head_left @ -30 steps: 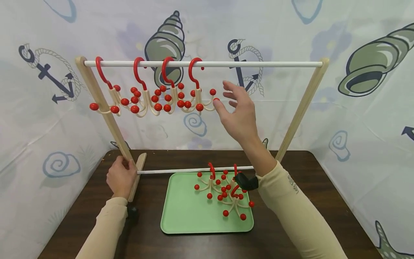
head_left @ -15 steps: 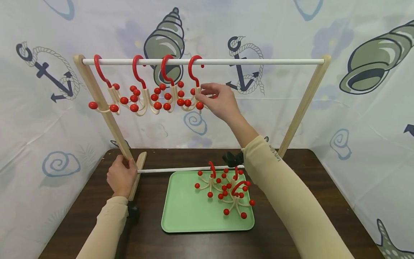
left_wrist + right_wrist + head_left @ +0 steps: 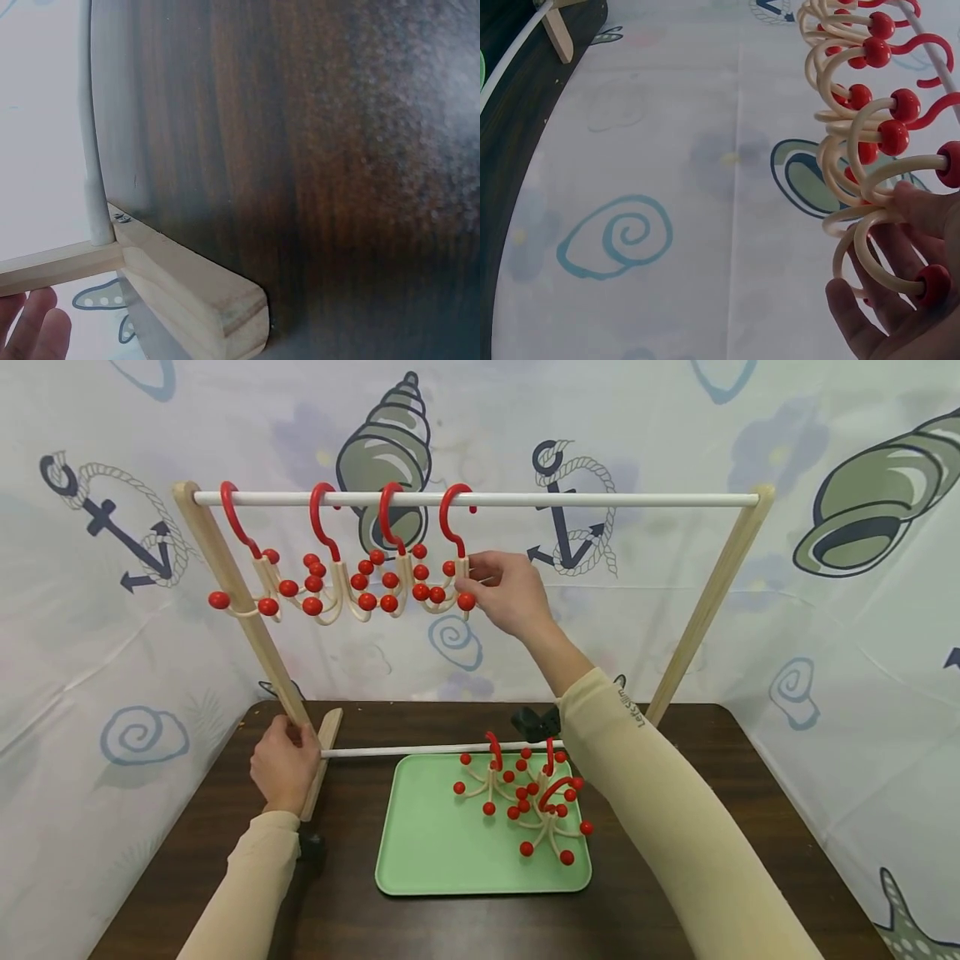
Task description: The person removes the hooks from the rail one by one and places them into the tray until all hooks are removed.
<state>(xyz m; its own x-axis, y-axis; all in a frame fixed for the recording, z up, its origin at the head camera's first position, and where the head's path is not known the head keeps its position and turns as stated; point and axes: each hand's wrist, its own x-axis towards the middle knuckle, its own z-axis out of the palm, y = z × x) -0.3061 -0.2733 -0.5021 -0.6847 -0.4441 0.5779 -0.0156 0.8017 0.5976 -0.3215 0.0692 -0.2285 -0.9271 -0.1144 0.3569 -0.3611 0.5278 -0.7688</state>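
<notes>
In the head view, several cream hangers with red hooks and red-balled prongs hang along the white rod point(image 3: 600, 500) of a wooden rack. My right hand point(image 3: 510, 592) pinches the stem of the rightmost hanger point(image 3: 461, 565), thumb below and fingers above; its hook sits over the rod. The right wrist view shows the thumb and fingers around the curved prongs point(image 3: 870, 255) of this hanger. Low at the left, my left hand point(image 3: 285, 764) grips the left wooden post point(image 3: 266, 647) near its foot. Its fingertips point(image 3: 34, 322) show against the wood in the left wrist view.
A green tray point(image 3: 420, 852) lies on the dark table point(image 3: 360, 927), with 3 more hangers point(image 3: 551, 822) clustered at its right side. A lower white rod point(image 3: 405, 750) runs behind the tray. The right post point(image 3: 705, 602) leans outward. A patterned cloth hangs behind.
My right hand has come left from beside the rightmost hanger and taken hold of its stem. The left hand has stayed on the post. The view has shifted slightly.
</notes>
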